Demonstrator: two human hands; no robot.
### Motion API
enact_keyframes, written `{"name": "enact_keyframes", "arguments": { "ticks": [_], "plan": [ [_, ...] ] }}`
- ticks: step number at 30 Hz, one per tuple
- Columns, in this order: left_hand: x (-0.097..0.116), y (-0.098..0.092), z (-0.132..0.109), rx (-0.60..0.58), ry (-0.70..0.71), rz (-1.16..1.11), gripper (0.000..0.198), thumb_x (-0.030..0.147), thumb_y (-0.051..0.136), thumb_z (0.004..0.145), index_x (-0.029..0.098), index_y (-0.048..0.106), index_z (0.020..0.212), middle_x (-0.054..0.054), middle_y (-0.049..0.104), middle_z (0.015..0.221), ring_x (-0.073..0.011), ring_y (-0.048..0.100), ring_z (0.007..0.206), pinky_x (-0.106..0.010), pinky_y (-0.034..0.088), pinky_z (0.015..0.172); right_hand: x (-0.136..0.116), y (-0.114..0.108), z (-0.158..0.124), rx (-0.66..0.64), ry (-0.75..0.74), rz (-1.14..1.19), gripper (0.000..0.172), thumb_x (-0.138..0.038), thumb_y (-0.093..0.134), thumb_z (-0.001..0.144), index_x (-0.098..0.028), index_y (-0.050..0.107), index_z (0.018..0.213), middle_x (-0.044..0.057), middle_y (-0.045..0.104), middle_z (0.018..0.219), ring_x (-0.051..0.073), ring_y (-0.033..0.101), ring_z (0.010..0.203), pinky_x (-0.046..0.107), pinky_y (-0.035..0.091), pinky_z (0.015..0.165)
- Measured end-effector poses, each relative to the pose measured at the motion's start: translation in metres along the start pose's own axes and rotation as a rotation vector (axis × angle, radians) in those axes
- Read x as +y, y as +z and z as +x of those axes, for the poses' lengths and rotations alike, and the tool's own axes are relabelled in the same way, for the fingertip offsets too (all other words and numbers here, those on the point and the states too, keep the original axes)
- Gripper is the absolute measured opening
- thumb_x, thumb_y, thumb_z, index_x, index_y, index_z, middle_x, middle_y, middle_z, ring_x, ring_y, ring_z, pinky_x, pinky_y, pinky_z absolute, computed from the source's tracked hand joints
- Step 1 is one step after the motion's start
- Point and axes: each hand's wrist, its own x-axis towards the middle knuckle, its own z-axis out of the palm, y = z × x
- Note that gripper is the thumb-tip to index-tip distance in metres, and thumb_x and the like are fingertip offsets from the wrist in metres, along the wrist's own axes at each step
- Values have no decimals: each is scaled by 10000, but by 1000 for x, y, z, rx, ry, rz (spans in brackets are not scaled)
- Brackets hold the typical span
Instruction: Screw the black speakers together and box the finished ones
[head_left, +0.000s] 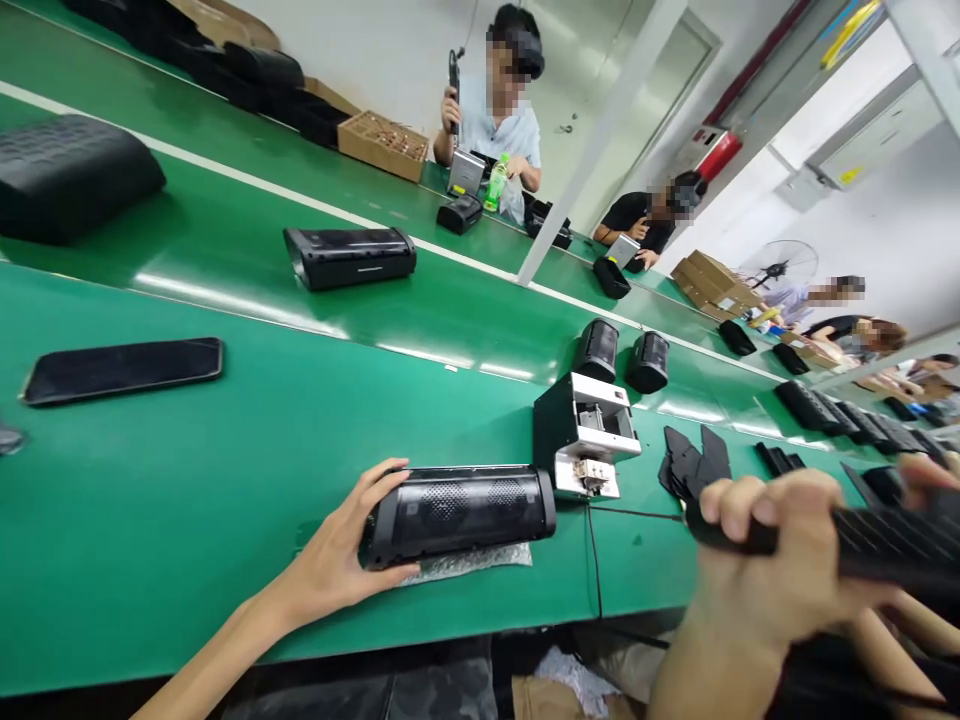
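Observation:
My left hand (341,550) is closed around the left end of a black speaker (465,510), thumb below and fingers over the top. The speaker has a perforated front grille and lies on its long side, partly over a sheet of bubble wrap (480,562) on the green table. At the right, my right hand (772,540) is wrapped around a long black electric screwdriver (877,545), blurred by motion and raised above the table edge. Just beyond the speaker's right end stands a black and white screw feeder (589,440) with a cable running from it.
A dark flat phone-like slab (124,370) lies at left. Black speaker housings (352,258) stand on the green conveyor. Flat black panels (694,460) lie right of the feeder. A neighbour's hand (930,480) is close at right. A co-worker (495,110) sits opposite.

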Motion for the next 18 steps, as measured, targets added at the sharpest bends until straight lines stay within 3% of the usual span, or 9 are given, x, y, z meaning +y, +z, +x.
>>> {"name": "enact_keyframes", "arguments": {
  "ticks": [3, 5, 7, 10, 14, 18],
  "plan": [
    [0, 1, -1, 18, -20, -2, 857, 504, 785, 1011, 412, 307, 1716, -120, 398, 1764, -400, 541, 1557, -499, 616, 1147, 30, 1, 17, 62, 19, -40, 376, -383, 887, 828, -221, 549, 797, -127, 473, 565, 81, 421, 379, 262, 431, 420],
    [0, 1, -1, 22, -15, -3, 846, 511, 784, 1014, 413, 312, 1709, -118, 397, 1762, -395, 534, 1564, -499, 606, 1160, 51, 4, 19, 49, -51, -46, 325, -331, 859, 873, -231, 594, 1033, -140, 543, 596, 96, 444, 381, 270, 447, 431],
    [0, 0, -1, 19, -8, -1, 839, 510, 780, 1020, 414, 307, 1706, -119, 396, 1759, -394, 520, 1575, -519, 586, 1186, 67, 6, 18, -3, -86, -49, 453, -272, 839, 900, -254, 544, 1244, -154, 592, 629, 107, 467, 379, 273, 461, 434],
    [-1, -1, 1, 9, 9, 6, 866, 496, 796, 1007, 418, 293, 1708, -129, 396, 1754, -405, 527, 1568, -551, 583, 1187, 77, 4, 14, -76, -40, -32, 482, -216, 833, 899, -265, 517, 1260, -160, 587, 621, 106, 466, 384, 266, 469, 440],
    [1, -2, 4, -8, 34, 0, 928, 467, 847, 966, 412, 283, 1701, -146, 401, 1741, -423, 521, 1569, -571, 583, 1185, 55, -3, 2, -105, 107, -20, 492, -216, 880, 864, -264, 560, 1234, -151, 560, 591, 106, 441, 373, 255, 437, 417],
    [7, -3, 7, -20, 60, -47, 982, 427, 893, 932, 387, 274, 1694, -172, 378, 1739, -420, 490, 1590, -595, 520, 1243, 8, -3, -32, -160, 224, 42, 287, -283, 868, 857, -266, 581, 874, -117, 445, 566, 93, 356, 351, 285, 394, 385]
  ]
}}
